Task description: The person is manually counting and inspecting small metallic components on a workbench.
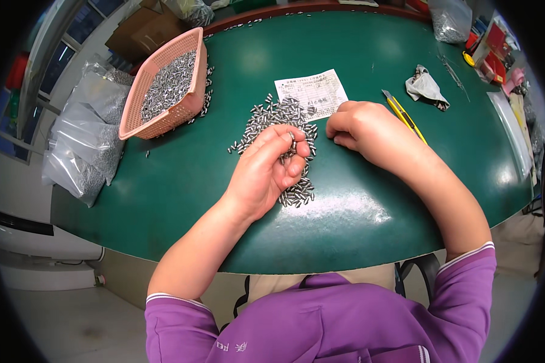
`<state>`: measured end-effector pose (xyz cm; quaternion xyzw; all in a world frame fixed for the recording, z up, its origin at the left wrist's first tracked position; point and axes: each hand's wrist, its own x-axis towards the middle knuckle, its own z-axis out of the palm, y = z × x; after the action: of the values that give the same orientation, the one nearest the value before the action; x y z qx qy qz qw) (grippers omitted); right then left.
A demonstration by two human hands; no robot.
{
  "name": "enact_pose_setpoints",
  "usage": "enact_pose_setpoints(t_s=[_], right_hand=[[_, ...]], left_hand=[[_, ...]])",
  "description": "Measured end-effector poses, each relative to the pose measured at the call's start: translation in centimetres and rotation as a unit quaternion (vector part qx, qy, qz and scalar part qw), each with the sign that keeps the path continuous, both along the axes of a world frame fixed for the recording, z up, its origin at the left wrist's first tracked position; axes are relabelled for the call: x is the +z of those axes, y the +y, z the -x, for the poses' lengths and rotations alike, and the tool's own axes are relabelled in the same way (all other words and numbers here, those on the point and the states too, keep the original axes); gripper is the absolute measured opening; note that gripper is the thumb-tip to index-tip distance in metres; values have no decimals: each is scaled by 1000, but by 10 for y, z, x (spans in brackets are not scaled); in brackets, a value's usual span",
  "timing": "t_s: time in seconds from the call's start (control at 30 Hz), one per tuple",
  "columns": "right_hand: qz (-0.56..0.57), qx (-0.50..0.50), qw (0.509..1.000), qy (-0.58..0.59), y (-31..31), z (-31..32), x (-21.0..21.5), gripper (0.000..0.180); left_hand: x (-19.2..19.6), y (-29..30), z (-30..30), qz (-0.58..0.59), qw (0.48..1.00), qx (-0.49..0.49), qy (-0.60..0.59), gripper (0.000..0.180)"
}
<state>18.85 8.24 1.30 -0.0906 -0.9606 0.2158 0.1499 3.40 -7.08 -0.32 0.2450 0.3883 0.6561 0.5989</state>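
My left hand [263, 166] is turned palm up over a loose pile of small shiny metal pins [266, 121]. Its fingers curl round several of these metal pins, some showing between thumb and fingertips. To the right of the pile, my right hand [363, 130] rests low over the green table, fingers bent inward and knuckles up. Whatever its fingertips hold, if anything, is hidden. A printed paper slip with handwriting [321, 91] lies just beyond both hands, its near left corner under some of the pins.
A pink plastic basket [191, 100] full of similar metal pins stands at the left, beside bulging clear bags [82, 154]. A yellow utility knife [406, 118] lies right of my right hand, near a crumpled white cloth or bag [427, 88]. Tools and packets line the right edge.
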Motion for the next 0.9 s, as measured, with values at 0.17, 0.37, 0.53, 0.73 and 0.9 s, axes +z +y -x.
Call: enact_pose_setpoints(t_s=[0.17, 0.37, 0.53, 0.73, 0.9], right_hand=[[-66, -22, 998, 12, -4, 2, -9, 10], [84, -53, 994, 53, -7, 10, -2, 6], [320, -28, 945, 61, -13, 15, 0, 4], [483, 47, 869, 99, -18, 17, -11, 9], [505, 54, 856, 97, -24, 18, -9, 8]], left_hand=[[1, 0, 0, 3, 1000, -1, 0, 16], [1, 1, -2, 1, 1000, -3, 27, 14], [1, -1, -3, 6, 999, -1, 41, 12], [0, 0, -4, 4, 999, -10, 33, 13], [0, -1, -7, 22, 998, -9, 64, 15]])
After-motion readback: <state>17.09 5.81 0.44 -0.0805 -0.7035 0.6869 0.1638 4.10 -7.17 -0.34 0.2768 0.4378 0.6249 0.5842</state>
